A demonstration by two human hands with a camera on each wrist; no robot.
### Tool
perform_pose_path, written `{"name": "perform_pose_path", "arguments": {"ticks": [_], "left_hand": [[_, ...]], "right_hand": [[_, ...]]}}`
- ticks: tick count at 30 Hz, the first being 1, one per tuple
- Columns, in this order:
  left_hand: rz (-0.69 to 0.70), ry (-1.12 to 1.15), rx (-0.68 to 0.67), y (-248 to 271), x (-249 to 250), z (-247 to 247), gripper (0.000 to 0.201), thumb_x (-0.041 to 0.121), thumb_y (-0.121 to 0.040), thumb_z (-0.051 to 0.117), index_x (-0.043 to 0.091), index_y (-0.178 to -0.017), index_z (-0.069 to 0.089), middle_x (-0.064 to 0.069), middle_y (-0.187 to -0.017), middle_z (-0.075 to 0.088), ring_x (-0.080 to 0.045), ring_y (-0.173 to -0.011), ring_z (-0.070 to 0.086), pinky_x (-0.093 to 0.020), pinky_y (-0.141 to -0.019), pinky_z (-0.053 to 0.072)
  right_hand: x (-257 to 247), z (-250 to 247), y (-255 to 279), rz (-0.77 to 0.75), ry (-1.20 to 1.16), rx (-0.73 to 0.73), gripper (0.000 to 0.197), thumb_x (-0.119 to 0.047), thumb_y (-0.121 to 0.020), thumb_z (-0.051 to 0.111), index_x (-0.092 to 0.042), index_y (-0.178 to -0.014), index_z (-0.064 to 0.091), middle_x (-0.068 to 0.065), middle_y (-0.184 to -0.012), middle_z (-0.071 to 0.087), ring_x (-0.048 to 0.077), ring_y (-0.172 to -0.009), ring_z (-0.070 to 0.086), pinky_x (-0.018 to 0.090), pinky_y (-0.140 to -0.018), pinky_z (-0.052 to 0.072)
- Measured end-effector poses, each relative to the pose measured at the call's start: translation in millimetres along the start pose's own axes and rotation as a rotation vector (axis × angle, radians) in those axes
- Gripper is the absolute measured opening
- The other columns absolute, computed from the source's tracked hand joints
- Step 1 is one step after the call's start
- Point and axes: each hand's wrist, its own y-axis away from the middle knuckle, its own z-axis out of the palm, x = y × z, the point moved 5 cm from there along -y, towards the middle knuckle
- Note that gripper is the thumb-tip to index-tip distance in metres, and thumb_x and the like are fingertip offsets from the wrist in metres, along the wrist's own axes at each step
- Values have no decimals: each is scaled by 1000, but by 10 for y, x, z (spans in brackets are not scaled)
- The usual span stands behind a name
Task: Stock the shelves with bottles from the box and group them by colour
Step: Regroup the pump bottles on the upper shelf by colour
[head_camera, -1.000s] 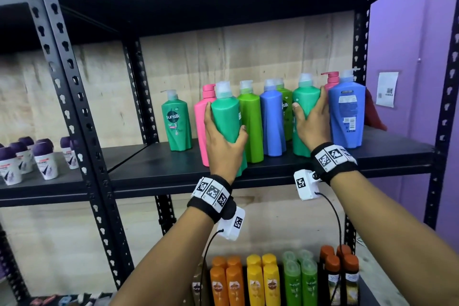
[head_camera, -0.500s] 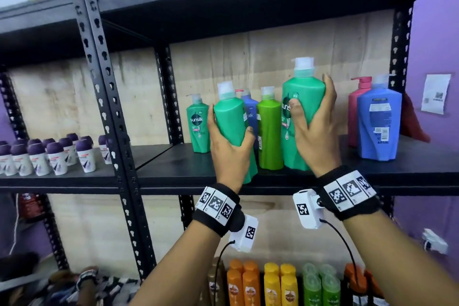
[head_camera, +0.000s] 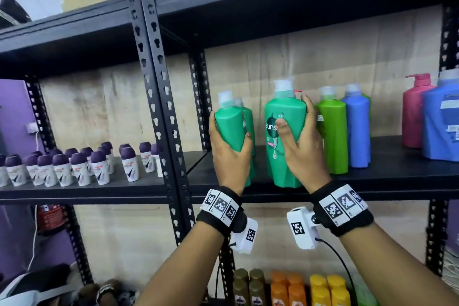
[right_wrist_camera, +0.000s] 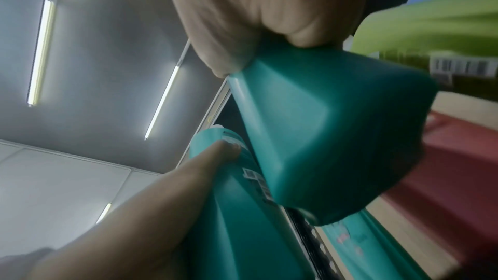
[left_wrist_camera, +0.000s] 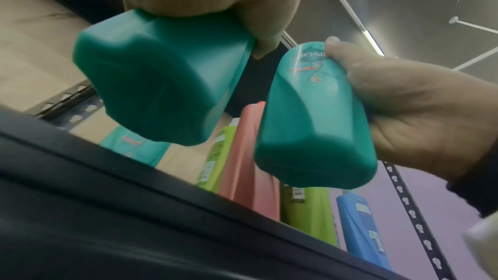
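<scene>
My left hand grips a teal-green bottle by its lower body, near the left end of the black shelf. My right hand grips a larger teal-green Sunsilk bottle just to its right. Another green bottle stands behind the left one. Both wrist views show the held bottles' bases from below, the left one and the right one, clear of the shelf. Further right stand a lime-green bottle, a blue bottle, a pink pump bottle and a big blue bottle.
A perforated black upright divides this bay from the left bay, where several purple-capped roll-ons stand. The shelf above hangs close over the bottle caps. Brown, orange and yellow bottles fill the shelf below.
Both hands have carried their green bottles leftwards along the shelf, out of the mixed row, to beside the green bottle at the left end.
</scene>
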Motion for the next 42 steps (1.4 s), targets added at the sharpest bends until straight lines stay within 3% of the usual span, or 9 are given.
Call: {"name": "perform_pose_path", "arguments": {"ticks": [3, 12, 16, 20, 24, 28, 32, 37, 42], "left_hand": [[-22, -8, 3, -92, -247, -183, 90, 31, -83, 77, 39, -153, 20, -3, -142, 53, -23, -118, 59, -46, -94, 54], [-19, 30, -93, -338, -612, -365, 92, 38, -80, 76, 42, -152, 20, 6, -146, 50, -15, -125, 56, -41, -101, 52], [-48, 104, -120, -388, -760, -382, 86, 42, -77, 78, 42, -147, 28, 10, -132, 58, -4, -110, 62, -32, -93, 55], [-85, 182, -147, -431, -861, -350, 81, 40, -77, 80, 42, -141, 32, 24, -115, 62, -1, -95, 66, -28, -81, 57], [-158, 195, -184, -376, -1016, -342, 75, 53, -74, 80, 42, -133, 34, 22, -108, 63, 0, -89, 67, -30, -78, 58], [-269, 203, -274, -328, -1119, -332, 73, 87, -72, 56, 48, -128, 31, 19, -111, 62, 4, -91, 67, -32, -80, 54], [-431, 277, -369, -385, -1233, -329, 67, 92, -77, 34, 50, -130, 36, 15, -125, 60, -10, -112, 63, -49, -100, 52], [-442, 271, -367, -364, -1268, -307, 66, 95, -71, 43, 54, -123, 39, 16, -116, 66, 1, -95, 69, -42, -88, 58], [-404, 175, -308, -371, -1268, -329, 79, 95, -62, 57, 50, -121, 30, 13, -102, 65, 7, -78, 68, -34, -78, 55]], "right_hand": [[-2, 270, 150, -13, -5, -15, 69, -51, -100, 55, -25, -156, 25, -15, -141, 47, -8, -124, 51, 8, -101, 40], [54, 873, 276, 76, 84, -50, 70, -46, -100, 55, -20, -156, 24, 5, -149, 48, 20, -130, 54, 44, -107, 48], [205, 998, 123, 180, 40, -115, 68, -42, -100, 57, -22, -156, 25, 3, -145, 51, 18, -128, 55, 45, -110, 45], [376, 1081, 92, 258, 119, -187, 72, -51, -99, 52, -30, -159, 18, 10, -153, 37, 18, -137, 42, 25, -112, 31], [478, 1127, 110, 307, 20, -220, 72, -54, -99, 43, -28, -160, 14, -4, -163, 28, 11, -147, 31, 31, -121, 27], [624, 1127, 155, 404, -36, -221, 61, -57, -101, 38, -35, -156, 20, -6, -153, 43, 17, -135, 49, 33, -112, 40], [801, 1096, 229, 488, -32, -181, 49, -60, -102, 31, -39, -145, 35, -14, -124, 60, 17, -121, 58, 33, -103, 44], [834, 1081, 286, 511, -16, -197, 36, -64, -101, 28, -49, -132, 38, -22, -111, 60, 13, -111, 58, 33, -102, 42], [747, 1107, 300, 486, 23, -289, 66, -70, -94, 32, -33, -148, 29, -11, -123, 58, -1, -91, 62, 31, -95, 45]]}}
